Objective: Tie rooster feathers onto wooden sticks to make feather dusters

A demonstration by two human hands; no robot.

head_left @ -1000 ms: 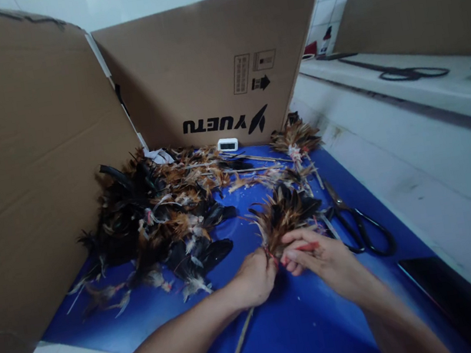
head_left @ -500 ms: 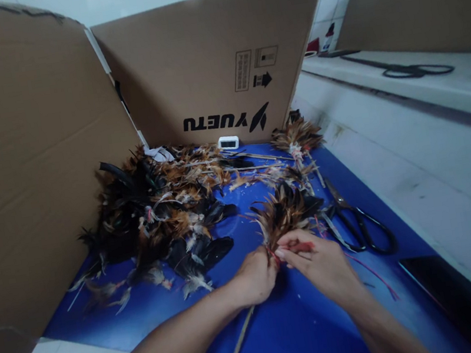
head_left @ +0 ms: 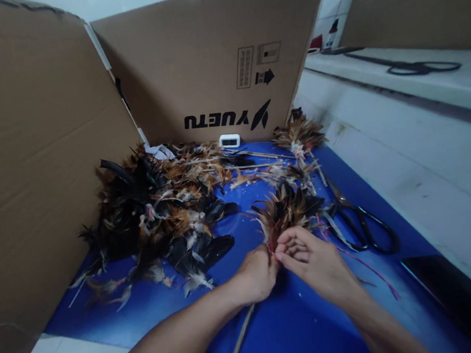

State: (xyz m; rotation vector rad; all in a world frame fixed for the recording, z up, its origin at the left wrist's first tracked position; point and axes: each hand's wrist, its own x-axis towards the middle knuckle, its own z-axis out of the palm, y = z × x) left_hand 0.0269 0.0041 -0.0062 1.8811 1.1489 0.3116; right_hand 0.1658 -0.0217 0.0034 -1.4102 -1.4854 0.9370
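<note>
My left hand [head_left: 257,274] is closed around the base of a feather duster [head_left: 283,210], where brown and black feathers meet a thin stick [head_left: 238,346]. The stick slants down toward me below that fist. Thumb and index finger of my right hand [head_left: 308,257] pinch at the binding beside the left thumb, on what looks like red string [head_left: 274,245]; its other fingers are curled. Part of the red string lies up against the feathers. The exact wrap is hidden by my fingers.
Loose feathers [head_left: 133,210] pile up on the blue table [head_left: 313,331]. Another feather bundle [head_left: 298,134] lies at the back right. Black-handled scissors [head_left: 366,227], pink string [head_left: 374,274] and a dark flat object [head_left: 449,286] are on the right. Cardboard panels [head_left: 181,60] stand behind and left.
My right fingers have shifted slightly at the binding, and the red string that crossed that hand now lies against the feathers. My left hand keeps its grip in nearly the same place.
</note>
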